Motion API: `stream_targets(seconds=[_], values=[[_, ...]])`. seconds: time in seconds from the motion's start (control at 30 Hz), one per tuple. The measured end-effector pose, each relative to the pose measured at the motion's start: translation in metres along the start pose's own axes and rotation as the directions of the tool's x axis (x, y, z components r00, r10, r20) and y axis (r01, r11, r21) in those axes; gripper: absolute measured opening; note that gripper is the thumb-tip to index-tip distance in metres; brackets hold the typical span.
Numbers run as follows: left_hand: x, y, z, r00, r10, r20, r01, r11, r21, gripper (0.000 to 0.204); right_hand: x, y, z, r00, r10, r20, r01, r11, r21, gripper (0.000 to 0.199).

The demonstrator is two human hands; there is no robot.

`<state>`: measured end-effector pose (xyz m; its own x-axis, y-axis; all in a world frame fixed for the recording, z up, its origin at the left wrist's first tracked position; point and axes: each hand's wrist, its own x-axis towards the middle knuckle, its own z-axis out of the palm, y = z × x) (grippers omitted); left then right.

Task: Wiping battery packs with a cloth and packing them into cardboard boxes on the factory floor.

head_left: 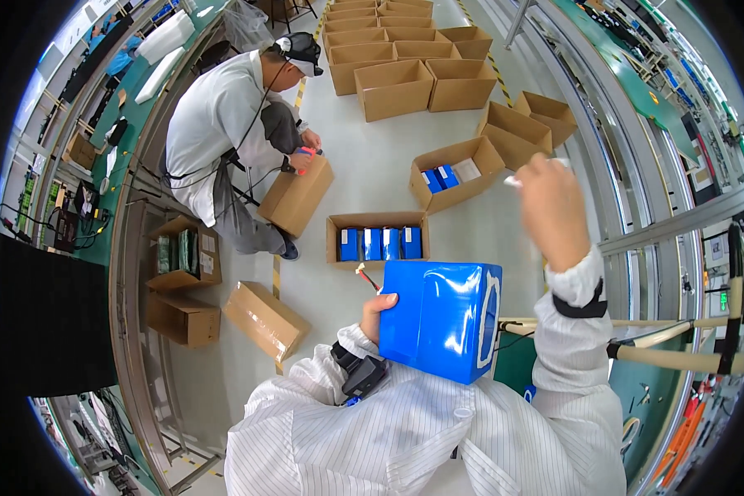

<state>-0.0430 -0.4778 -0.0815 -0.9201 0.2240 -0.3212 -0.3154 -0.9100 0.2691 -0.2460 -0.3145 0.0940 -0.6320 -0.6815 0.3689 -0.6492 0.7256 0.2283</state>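
Note:
A large blue shrink-wrapped battery pack [428, 318] is held in front of my chest. My left hand [374, 317] is closed round its left side, the thumb lying on the near face. A short red and black wire lead with a white connector [361, 269] sticks out above that thumb. On the pack's right side is a white outlined shape. My right hand [551, 211] is raised to the right, away from the pack, its fingers closed. A small white piece [512, 181] shows at the fingers; its kind is too blurred to tell.
Ahead on the floor, an open carton [336, 258] holds several blue packs. Another carton [452, 198] behind it holds two. Several open cartons [394, 89] stand farther off. At left a co-worker [223, 124] bends over a closed carton [299, 198]. Workbenches [145, 116] line both sides.

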Motion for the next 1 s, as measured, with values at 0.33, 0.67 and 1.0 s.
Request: stream_targets(seconds=[0.33,0.67,1.0], values=[[0.107,-0.005,0.05,0.994,-0.11,0.007,0.11,0.994,-0.007,0.065,-0.009,0.016,0.017,0.626,-0.775,-0.079,0.499,0.321,0.805,0.006],[0.174,-0.011,0.054,0.989,-0.117,0.09,0.12,0.992,-0.03,0.074,0.026,0.168,0.043,0.955,-0.13,0.266,-0.157,0.537,0.829,0.012],[0.244,0.023,0.051,0.97,-0.212,0.115,0.216,0.976,-0.027,0.077,0.004,0.226,0.206,0.702,-0.236,0.672,-0.289,0.768,0.571,0.019]])
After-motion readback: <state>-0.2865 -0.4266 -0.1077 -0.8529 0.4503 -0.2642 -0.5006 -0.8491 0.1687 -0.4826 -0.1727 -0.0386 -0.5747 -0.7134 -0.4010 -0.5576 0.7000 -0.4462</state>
